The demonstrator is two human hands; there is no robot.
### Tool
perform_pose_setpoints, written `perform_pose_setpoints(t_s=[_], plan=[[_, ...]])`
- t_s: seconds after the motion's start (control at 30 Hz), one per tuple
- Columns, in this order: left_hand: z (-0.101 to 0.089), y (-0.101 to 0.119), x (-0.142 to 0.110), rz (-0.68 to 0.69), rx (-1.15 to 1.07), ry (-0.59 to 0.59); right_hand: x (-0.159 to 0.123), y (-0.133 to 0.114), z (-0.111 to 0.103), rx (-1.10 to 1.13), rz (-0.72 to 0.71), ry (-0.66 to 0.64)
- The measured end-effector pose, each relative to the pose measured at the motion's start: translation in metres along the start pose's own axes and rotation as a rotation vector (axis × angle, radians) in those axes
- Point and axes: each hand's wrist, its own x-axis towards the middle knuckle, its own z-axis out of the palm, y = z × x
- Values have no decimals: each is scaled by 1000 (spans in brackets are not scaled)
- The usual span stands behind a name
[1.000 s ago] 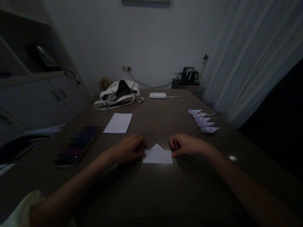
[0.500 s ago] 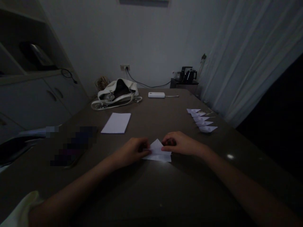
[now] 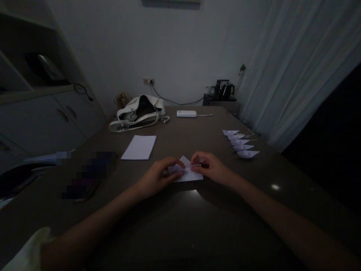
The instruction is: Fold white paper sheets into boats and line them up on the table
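Note:
A partly folded white paper (image 3: 188, 174) is held just above the dark table (image 3: 197, 218) in front of me. My left hand (image 3: 159, 176) pinches its left side. My right hand (image 3: 210, 166) pinches its upper right edge, fingers curled over the fold. Both hands are closed on the paper, and their fingertips hide part of it.
A stack of white sheets (image 3: 139, 147) lies to the left. Several folded paper boats (image 3: 240, 143) sit in a row at the right edge. A white handbag (image 3: 139, 111) and a white power bank (image 3: 186, 113) are at the far end. A blurred dark object (image 3: 87, 175) lies at left.
The paper lay flat with a hand at each end. Both hands have since moved inward and lifted it off the table, and its shape has changed under the fingers.

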Motion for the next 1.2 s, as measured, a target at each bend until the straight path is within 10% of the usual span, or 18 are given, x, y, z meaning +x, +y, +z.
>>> perform_pose_setpoints(t_s=[0.4,0.87,1.2], plan=[[3,-4,2,-153,-263,54,-3,-4,6,62,-37,33],[-3,-10,1,224,193,92,-2,-2,8,201,46,47],[-6,-14,-1,236,367,-33,-2,-7,9,221,72,46]])
